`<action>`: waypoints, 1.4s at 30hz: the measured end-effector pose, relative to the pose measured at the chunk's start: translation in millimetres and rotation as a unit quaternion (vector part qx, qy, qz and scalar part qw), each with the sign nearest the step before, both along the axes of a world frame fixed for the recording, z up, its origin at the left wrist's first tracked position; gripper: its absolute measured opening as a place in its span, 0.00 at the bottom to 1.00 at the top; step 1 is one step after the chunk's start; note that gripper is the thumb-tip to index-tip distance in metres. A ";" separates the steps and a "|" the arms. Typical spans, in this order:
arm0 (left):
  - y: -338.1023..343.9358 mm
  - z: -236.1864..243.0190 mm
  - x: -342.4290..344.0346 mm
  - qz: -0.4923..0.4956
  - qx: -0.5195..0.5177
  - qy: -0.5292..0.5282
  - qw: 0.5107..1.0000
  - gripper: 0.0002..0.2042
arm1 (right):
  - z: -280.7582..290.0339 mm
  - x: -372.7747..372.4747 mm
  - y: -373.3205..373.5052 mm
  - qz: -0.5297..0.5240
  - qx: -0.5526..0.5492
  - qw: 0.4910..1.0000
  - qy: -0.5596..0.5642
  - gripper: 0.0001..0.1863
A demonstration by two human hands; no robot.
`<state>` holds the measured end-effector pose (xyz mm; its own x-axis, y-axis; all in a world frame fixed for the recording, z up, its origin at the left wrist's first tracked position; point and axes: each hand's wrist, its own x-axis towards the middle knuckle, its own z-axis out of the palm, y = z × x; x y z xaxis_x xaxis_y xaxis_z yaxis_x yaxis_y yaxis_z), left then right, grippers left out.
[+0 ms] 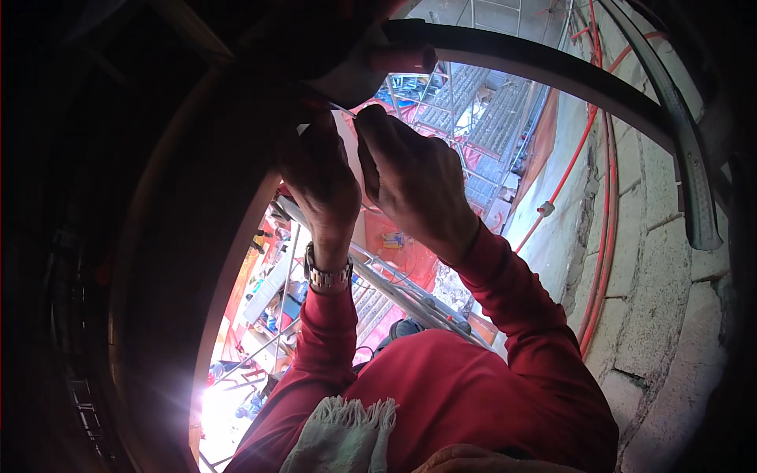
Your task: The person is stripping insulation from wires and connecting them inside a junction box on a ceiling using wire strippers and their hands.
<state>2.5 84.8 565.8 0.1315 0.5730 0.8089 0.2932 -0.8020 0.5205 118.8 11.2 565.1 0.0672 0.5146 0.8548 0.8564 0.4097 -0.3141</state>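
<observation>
Both my arms, in red sleeves, reach up to the underside of a dark overhead structure. My right hand (418, 177) is closed in a pinch on a thin, pale rod-like piece (342, 109), whose kind is too small to tell. Just left of it, my left hand (322, 185), with a metal watch (328, 276) on its wrist, is raised into deep shadow. Its fingers look curled near the other end of the thin piece, but what they hold is hidden. Above the right hand, a short reddish tube (402, 59) juts from the dark structure.
A dark curved bar (536, 67) arches overhead, and a perforated metal channel (694, 173) hangs at the right. Orange-red conduit (608, 236) runs along a block wall (646, 315). Far below are scaffold decks (485, 106) and poles. A dark beam (177, 276) fills the left.
</observation>
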 end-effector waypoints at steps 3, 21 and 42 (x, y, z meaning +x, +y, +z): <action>2.5 -7.4 5.2 -0.055 0.007 -0.093 0.994 0.09 | 0.4 1.6 -1.0 -0.005 -0.001 1.000 -0.005 0.17; -11.8 4.0 15.7 -0.292 -0.248 -0.329 0.863 0.08 | -2.3 27.2 -22.6 0.062 -0.055 0.996 0.020 0.07; 6.7 -24.8 -0.4 -0.148 -0.215 -0.196 0.945 0.16 | -7.9 32.6 -12.2 0.033 -0.049 0.997 -0.047 0.12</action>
<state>2.1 91.6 541.0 0.0748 0.8452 0.5291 -0.1941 -0.5081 0.8391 151.4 -0.9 557.2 -0.0476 0.5962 0.8014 0.8559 0.4380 -0.2750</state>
